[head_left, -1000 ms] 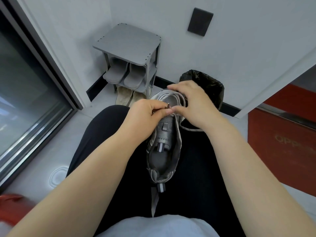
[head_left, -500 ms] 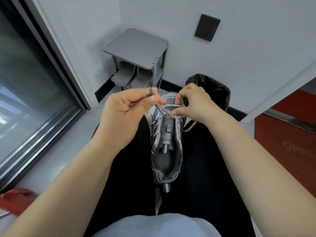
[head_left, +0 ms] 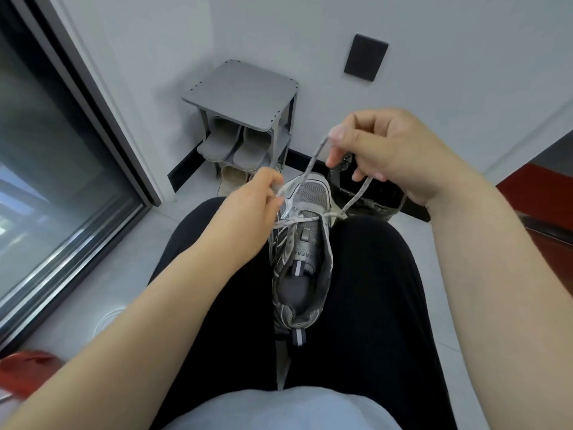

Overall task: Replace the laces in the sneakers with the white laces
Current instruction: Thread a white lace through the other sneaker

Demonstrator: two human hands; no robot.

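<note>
The person sits with one grey sneaker [head_left: 305, 274] in the lap, resting between the thighs of black trousers [head_left: 372, 290], toe pointing away and heel toward the body. Pale floor [head_left: 102, 274] shows to the left of the sneaker, running to a dark-framed glass door [head_left: 46, 181]. White walls meet in a corner beyond the toe.

One pale lace [head_left: 313, 159] crosses the sneaker near the toe. Two strands rise from it to the right hand [head_left: 381, 150], held above and right of the toe. Its thumb and forefinger pinch the lace and the other fingers are curled. The left hand [head_left: 251, 209] sits just left of the toe, fingertips closed on the lace there.

Beyond the toe stands one grey shoe rack [head_left: 242, 94] with two grey slippers [head_left: 220, 144] on its upper shelf and beige slippers [head_left: 231, 178] beneath, their number unclear. One black-lined bin [head_left: 372, 200] stands just behind the toe to the right. One dark wall plate [head_left: 366, 58] hangs higher up. A red panel [head_left: 539, 212] lies well right of the sneaker, and one red object [head_left: 24, 370] sits far left of the heel.
</note>
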